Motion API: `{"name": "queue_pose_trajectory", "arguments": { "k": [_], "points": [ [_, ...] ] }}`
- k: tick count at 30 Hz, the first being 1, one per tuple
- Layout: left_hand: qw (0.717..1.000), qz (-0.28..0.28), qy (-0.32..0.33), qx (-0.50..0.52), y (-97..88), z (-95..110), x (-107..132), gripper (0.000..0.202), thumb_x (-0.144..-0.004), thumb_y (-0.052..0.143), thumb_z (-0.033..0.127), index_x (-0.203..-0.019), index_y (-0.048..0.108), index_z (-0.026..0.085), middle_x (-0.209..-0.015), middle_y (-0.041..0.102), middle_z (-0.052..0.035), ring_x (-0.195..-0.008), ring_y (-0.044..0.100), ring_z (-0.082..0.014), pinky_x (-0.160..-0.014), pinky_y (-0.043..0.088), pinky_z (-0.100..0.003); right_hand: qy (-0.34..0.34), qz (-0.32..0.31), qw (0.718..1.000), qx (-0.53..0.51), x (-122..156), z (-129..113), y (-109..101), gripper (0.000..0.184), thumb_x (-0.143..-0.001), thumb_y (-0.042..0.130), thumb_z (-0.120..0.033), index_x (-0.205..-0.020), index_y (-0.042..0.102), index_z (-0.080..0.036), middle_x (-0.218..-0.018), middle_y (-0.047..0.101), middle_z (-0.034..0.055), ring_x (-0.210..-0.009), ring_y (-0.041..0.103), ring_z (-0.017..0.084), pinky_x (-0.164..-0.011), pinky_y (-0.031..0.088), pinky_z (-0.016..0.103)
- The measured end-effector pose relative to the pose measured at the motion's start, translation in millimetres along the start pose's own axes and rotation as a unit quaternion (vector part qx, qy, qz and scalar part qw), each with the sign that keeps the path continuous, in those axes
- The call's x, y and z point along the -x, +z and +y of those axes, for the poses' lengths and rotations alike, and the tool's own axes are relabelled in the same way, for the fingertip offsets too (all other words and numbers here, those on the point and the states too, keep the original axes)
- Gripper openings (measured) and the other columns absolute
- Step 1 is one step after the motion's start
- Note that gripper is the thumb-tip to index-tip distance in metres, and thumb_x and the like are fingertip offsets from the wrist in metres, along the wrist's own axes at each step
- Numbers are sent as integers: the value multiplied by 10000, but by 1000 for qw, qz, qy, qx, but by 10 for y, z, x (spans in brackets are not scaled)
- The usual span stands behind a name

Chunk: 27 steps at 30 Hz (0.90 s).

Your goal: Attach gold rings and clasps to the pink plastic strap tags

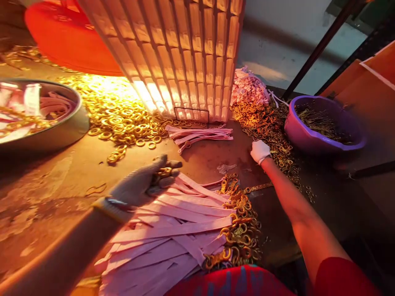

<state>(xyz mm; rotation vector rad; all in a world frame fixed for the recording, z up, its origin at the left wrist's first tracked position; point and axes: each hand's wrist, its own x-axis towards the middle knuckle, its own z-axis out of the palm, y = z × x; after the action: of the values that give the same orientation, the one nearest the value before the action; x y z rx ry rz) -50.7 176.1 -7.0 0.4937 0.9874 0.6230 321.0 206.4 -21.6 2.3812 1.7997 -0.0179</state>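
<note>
Both my hands wear light work gloves. My left hand (145, 181) hovers over a pile of pink straps (173, 234) and pinches a gold ring (164, 171) between thumb and fingers. The straps carry gold rings and clasps (240, 230) at their right ends. My right hand (259, 150) reaches forward, its fingers curled down at the edge of a heap of gold clasps (271, 127) on the table. What it grips, if anything, is hidden.
Loose gold rings (123, 119) cover the table's far left under an orange lamp shade (68, 37). A metal bowl (61, 131) holds straps at the left. A purple bowl (308, 137) of metal parts sits right. A slatted white crate (185, 53) stands centre back, bundled straps (200, 135) before it.
</note>
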Motion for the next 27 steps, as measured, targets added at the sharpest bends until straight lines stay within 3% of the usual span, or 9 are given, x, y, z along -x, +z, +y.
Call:
{"name": "queue_pose_trajectory", "arguments": {
  "k": [5,7,10,13,18,21,23,26,27],
  "points": [
    [984,-129,-62,110,375,-313,92,513,-1001,401,473,-1062,683,49,-819,716,-162,-462,577,-116,-294,313,-145,-7,-5,1000,8,30,22,257,255,-957,625,-288,-1112,647,-87,-1184,632,151,-1073,624,260,-901,525,424],
    [978,-154,-72,120,446,-417,124,477,-972,476,446,-1129,676,42,-856,725,-175,-488,614,-134,-306,347,-154,4,-1,1000,-10,48,-8,324,212,-948,597,-208,-1102,648,-72,-1176,630,188,-1029,645,270,-855,524,399],
    [982,-149,-47,109,479,-549,196,330,-892,595,240,-1138,670,34,-850,722,-154,-480,591,-102,-330,362,-142,15,9,999,-52,34,-16,381,235,-889,564,-90,-1109,644,-67,-1135,646,228,-978,671,272,-794,496,328],
    [987,-141,-10,82,473,-651,269,277,-791,657,94,-1065,676,56,-782,689,-94,-437,502,-48,-331,325,-117,-2,10,995,-97,11,-13,395,251,-833,580,-82,-1072,653,-106,-1025,694,179,-936,677,260,-751,476,286],
    [992,-109,54,25,470,-769,334,232,-764,766,264,-886,670,92,-708,637,-38,-401,419,-25,-297,235,-117,-103,28,979,-174,201,-155,329,148,-873,566,-187,-950,686,-146,-980,718,128,-977,652,262,-827,476,305],
    [996,-79,49,-12,512,-798,355,303,-778,765,367,-894,685,98,-669,616,-23,-412,442,-37,-304,230,-126,-185,36,954,-232,562,-324,239,256,-933,490,-204,-1120,661,-176,-1087,717,79,-1004,650,209,-878,486,282],
    [996,-76,39,-22,562,-799,371,328,-772,766,389,-922,693,107,-632,591,-3,-403,430,-40,-304,217,-133,-258,49,923,-282,869,-421,152,340,-934,463,-182,-1238,615,-192,-1118,711,61,-982,657,186,-882,498,273],
    [995,-88,35,-34,657,-796,406,351,-740,782,421,-899,684,124,-597,558,20,-385,386,-40,-298,197,-143,-395,110,851,-328,1293,-495,-4,424,-906,468,-161,-1318,569,-146,-1165,674,134,-1021,640,235,-927,500,350],
    [994,-94,40,-46,690,-799,420,348,-740,778,440,-848,673,127,-571,536,27,-378,369,-40,-297,189,-147,-420,123,839,-322,1404,-500,-52,431,-906,479,-174,-1328,560,-135,-1190,657,159,-1048,630,260,-941,497,381]
  ]
}}
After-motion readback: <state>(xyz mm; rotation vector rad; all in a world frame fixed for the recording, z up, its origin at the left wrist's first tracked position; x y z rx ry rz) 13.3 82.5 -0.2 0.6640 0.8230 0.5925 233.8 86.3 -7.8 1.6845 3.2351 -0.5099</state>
